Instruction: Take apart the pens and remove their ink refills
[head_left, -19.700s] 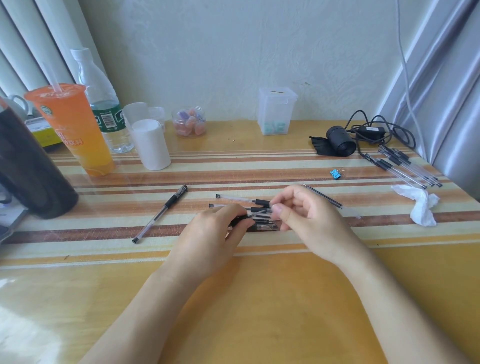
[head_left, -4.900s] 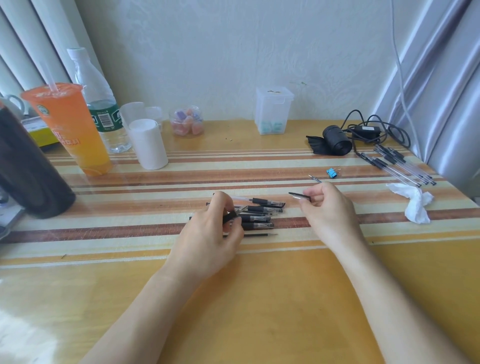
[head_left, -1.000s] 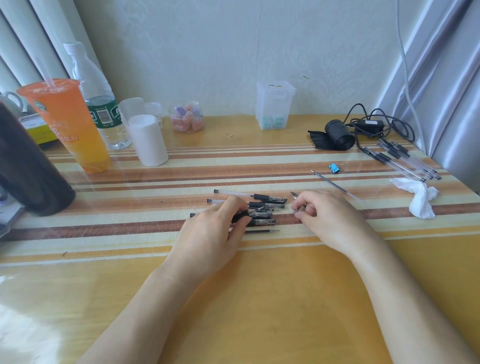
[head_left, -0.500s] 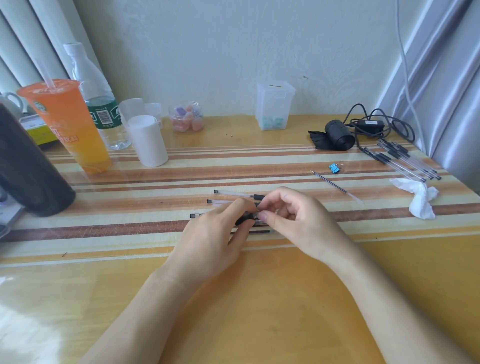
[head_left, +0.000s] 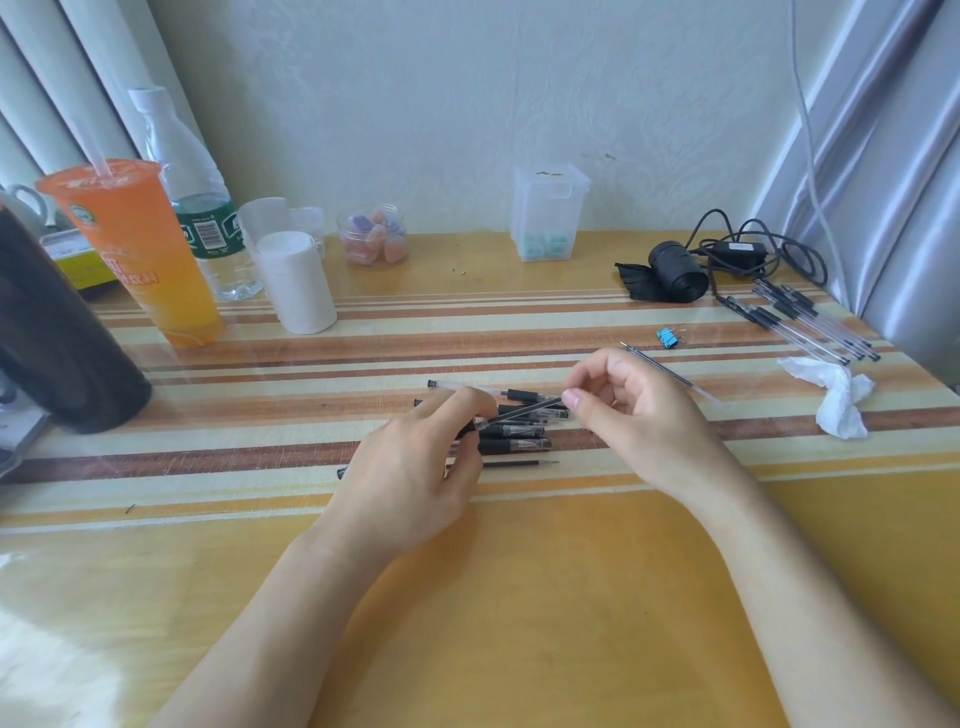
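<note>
Head view: left hand (head_left: 410, 478) grips a pen barrel (head_left: 470, 427); right hand (head_left: 631, 415) pinches its ink refill (head_left: 524, 410) above crowded pens (head_left: 514, 436). Near table edge (head_left: 519, 623) is free.

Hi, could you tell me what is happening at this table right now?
A person is taking pens apart. The left hand grips a pen barrel while the right hand pinches a thin black refill sticking out of it. Other pens lie beneath, and a loose refill lies to the right.
</note>
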